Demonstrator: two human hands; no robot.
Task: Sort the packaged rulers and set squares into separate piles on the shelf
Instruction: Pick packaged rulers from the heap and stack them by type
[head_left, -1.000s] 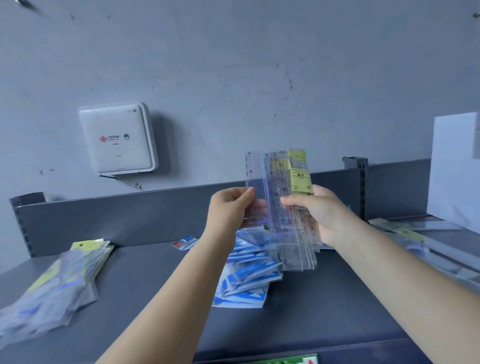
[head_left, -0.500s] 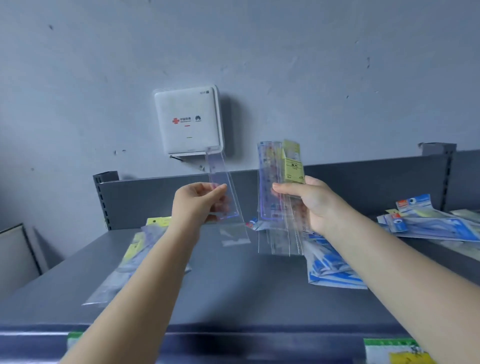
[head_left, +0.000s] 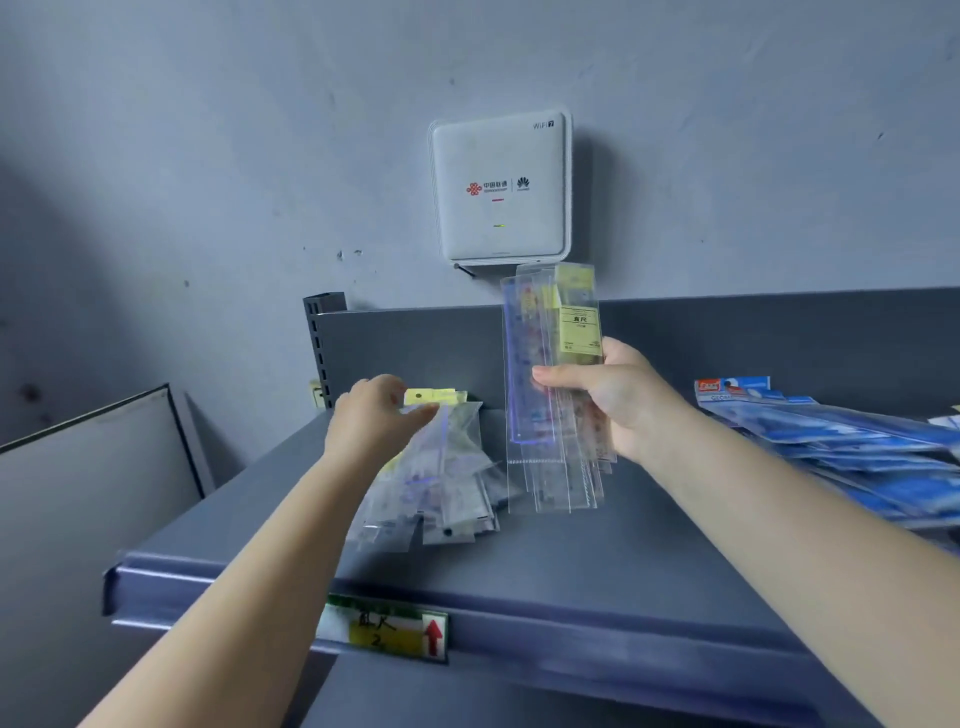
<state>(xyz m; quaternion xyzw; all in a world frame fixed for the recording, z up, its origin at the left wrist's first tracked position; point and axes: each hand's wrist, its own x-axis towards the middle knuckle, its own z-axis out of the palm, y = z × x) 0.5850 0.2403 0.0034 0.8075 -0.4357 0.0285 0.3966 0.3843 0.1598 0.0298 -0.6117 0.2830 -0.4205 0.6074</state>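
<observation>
My right hand (head_left: 621, 402) is shut on a bundle of packaged rulers (head_left: 553, 364), clear sleeves with yellow labels, held upright above the grey shelf (head_left: 623, 551). My left hand (head_left: 371, 415) reaches over the ruler pile (head_left: 441, 488) at the shelf's left. Its fingertips pinch the top end of one clear packaged ruler (head_left: 441, 441), which lies down onto that pile. A pile of blue-packaged set squares (head_left: 857, 452) lies at the shelf's right, apart from both hands.
A white router box (head_left: 501, 187) hangs on the wall above the shelf's back panel. A slotted metal post (head_left: 319, 348) stands at the back left corner. A price label (head_left: 384, 626) sits on the front edge. A framed board (head_left: 93, 493) leans left of the shelf.
My left hand pulled one ruler pack out of the bundle, carried it left and lowered it onto the ruler pile. The view swung left. The right hand kept its bundle upright.
</observation>
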